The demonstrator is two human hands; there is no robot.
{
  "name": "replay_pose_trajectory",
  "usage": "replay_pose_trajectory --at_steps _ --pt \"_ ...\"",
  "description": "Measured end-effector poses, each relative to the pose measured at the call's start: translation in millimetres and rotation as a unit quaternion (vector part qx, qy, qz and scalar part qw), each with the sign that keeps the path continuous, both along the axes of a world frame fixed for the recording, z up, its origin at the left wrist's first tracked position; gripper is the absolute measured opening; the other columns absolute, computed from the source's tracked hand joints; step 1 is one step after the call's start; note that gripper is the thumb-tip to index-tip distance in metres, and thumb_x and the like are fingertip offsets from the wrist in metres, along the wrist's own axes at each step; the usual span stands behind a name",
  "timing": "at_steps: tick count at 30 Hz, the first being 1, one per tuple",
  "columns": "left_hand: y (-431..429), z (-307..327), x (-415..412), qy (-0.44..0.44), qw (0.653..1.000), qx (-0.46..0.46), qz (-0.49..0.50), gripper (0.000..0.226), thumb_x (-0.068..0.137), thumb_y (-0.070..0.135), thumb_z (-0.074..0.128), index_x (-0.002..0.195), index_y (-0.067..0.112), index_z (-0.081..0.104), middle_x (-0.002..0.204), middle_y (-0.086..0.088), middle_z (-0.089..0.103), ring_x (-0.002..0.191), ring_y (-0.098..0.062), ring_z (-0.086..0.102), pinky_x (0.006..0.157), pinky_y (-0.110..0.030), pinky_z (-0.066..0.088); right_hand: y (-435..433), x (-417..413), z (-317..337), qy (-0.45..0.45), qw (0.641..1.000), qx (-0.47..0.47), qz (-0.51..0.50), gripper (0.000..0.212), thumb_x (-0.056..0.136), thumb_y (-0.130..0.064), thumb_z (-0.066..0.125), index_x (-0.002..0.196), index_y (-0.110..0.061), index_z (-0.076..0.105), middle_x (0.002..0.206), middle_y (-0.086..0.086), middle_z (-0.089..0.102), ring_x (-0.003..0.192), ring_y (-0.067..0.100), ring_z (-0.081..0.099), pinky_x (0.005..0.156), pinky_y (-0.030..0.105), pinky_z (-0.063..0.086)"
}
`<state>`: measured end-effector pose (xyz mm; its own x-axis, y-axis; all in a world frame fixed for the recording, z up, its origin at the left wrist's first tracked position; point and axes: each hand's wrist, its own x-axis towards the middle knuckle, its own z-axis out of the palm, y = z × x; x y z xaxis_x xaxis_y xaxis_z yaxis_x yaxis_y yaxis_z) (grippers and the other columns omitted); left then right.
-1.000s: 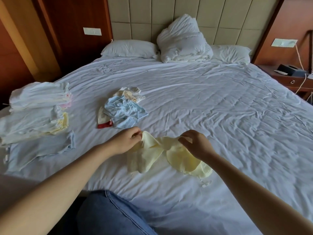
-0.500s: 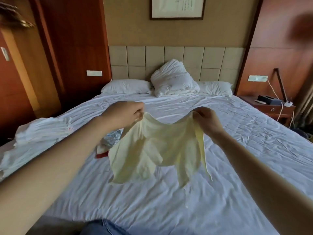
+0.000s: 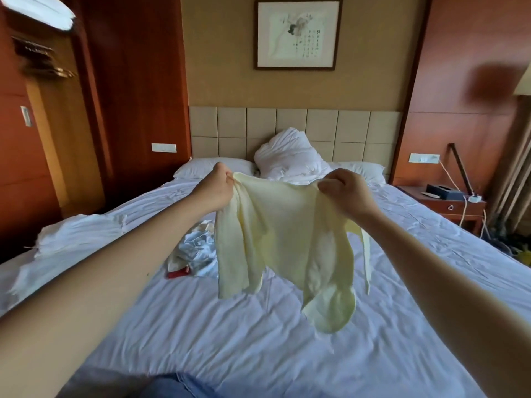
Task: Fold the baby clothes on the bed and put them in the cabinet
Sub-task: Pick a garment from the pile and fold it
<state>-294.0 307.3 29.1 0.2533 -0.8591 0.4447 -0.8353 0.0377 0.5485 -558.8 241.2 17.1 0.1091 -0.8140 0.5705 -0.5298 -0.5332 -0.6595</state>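
A pale yellow baby top (image 3: 283,239) hangs spread in the air above the white bed (image 3: 258,340). My left hand (image 3: 217,188) pinches its upper left corner and my right hand (image 3: 343,191) pinches its upper right corner, both raised at arm's length. Its sleeves dangle loose below. Behind it on the sheet lies a small heap of unfolded clothes (image 3: 195,251), light blue and white with a red edge. A stack of folded white clothes (image 3: 77,234) sits near the bed's left edge.
Pillows and a bunched duvet (image 3: 290,162) lie against the padded headboard. A wooden nightstand (image 3: 448,205) with a dark box and cables stands at the right. Wooden wall panels and a cabinet door (image 3: 57,139) are at the left. My knee in jeans (image 3: 178,387) shows at the bottom.
Both hands lifted the yellow top from the sheet up into the air and pulled it open wide. The view tilted upward toward the headboard and wall picture.
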Motion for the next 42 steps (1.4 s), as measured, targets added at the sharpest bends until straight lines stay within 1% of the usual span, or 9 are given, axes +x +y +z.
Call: replay_pose_trajectory --at_steps 3,8,11,16,21,27,31,37,42 --pt "14 -6 -9 -0.011 1.000 -0.012 0.016 0.022 0.104 0.024 0.032 0.115 0.009 0.044 0.087 -0.006 0.053 0.085 -0.028 0.055 0.064 -0.033 0.032 14 -8 -2 -0.014 0.999 -0.031 0.016 0.013 0.081 -0.027 0.069 0.070 -0.023 0.062 0.071 -0.009 0.063 0.071 0.012 0.060 0.067 0.035 0.049" --pt "30 -28 -11 -0.088 0.993 -0.066 -0.040 0.016 0.099 0.036 0.048 0.097 0.022 0.053 0.084 0.004 0.059 0.081 -0.019 0.057 0.061 -0.032 0.038 35 -19 -23 0.003 0.999 -0.045 0.020 0.016 0.081 -0.030 0.074 0.073 -0.025 0.062 0.069 -0.009 0.061 0.065 0.007 0.056 0.061 0.028 0.043" --pt "26 -44 -1 -0.080 0.993 -0.048 -0.066 0.018 0.092 0.043 0.058 0.088 0.026 0.059 0.094 0.005 0.065 0.094 -0.014 0.059 0.076 -0.036 0.047 33 -22 -40 0.016 1.000 -0.004 0.023 0.016 0.080 -0.030 0.076 0.075 -0.024 0.062 0.065 -0.009 0.059 0.059 0.007 0.053 0.057 0.024 0.039" --pt "-9 -82 18 -0.058 0.994 0.035 -0.083 0.022 0.087 0.044 0.067 0.081 0.023 0.065 0.090 0.008 0.064 0.094 -0.014 0.059 0.079 -0.034 0.045 -5 -17 -74 0.056 0.996 0.072 0.020 0.015 0.080 -0.031 0.075 0.077 -0.021 0.065 0.057 -0.009 0.055 0.052 0.006 0.050 0.053 0.024 0.037" --pt "-76 -148 32 -0.065 0.989 0.106 -0.075 0.026 0.086 0.046 0.067 0.070 0.030 0.055 0.067 0.011 0.049 0.072 -0.015 0.051 0.061 -0.031 0.032 -76 -1 -135 0.065 0.983 0.170 0.019 0.018 0.080 -0.029 0.077 0.072 -0.021 0.063 0.058 -0.004 0.057 0.051 0.013 0.051 0.054 0.025 0.039" --pt "-173 -216 45 -0.077 0.986 0.142 -0.051 0.024 0.088 0.051 0.061 0.089 0.027 0.062 0.089 0.008 0.064 0.085 -0.018 0.060 0.068 -0.030 0.038 -175 14 -204 0.107 0.962 0.250 -0.029 0.016 0.078 -0.035 0.072 0.072 -0.028 0.059 0.067 -0.007 0.062 0.062 0.017 0.062 0.060 0.034 0.051" --pt "-234 -247 47 -0.114 0.981 0.134 -0.080 0.024 0.092 0.049 0.057 0.092 0.025 0.061 0.095 0.009 0.065 0.087 -0.019 0.061 0.066 -0.028 0.033 -231 19 -234 0.142 0.954 0.258 -0.061 0.014 0.080 -0.041 0.067 0.078 -0.029 0.059 0.074 -0.007 0.064 0.068 0.017 0.062 0.057 0.028 0.043" --pt "-294 -300 53 -0.160 0.970 0.146 -0.110 0.027 0.091 0.048 0.059 0.095 0.022 0.064 0.107 0.004 0.066 0.096 -0.024 0.064 0.075 -0.031 0.043 -285 29 -281 0.213 0.937 0.259 -0.097 0.016 0.079 -0.048 0.062 0.081 -0.034 0.057 0.081 -0.004 0.067 0.077 0.024 0.062 0.061 0.029 0.039" --pt "-300 -331 58 -0.129 0.976 0.148 -0.095 0.028 0.090 0.048 0.061 0.095 0.021 0.064 0.102 0.001 0.070 0.095 -0.024 0.065 0.075 -0.032 0.045 -294 33 -307 0.278 0.924 0.236 -0.115 0.018 0.087 -0.044 0.058 0.094 -0.028 0.063 0.095 0.006 0.069 0.090 0.031 0.062 0.064 0.031 0.034"
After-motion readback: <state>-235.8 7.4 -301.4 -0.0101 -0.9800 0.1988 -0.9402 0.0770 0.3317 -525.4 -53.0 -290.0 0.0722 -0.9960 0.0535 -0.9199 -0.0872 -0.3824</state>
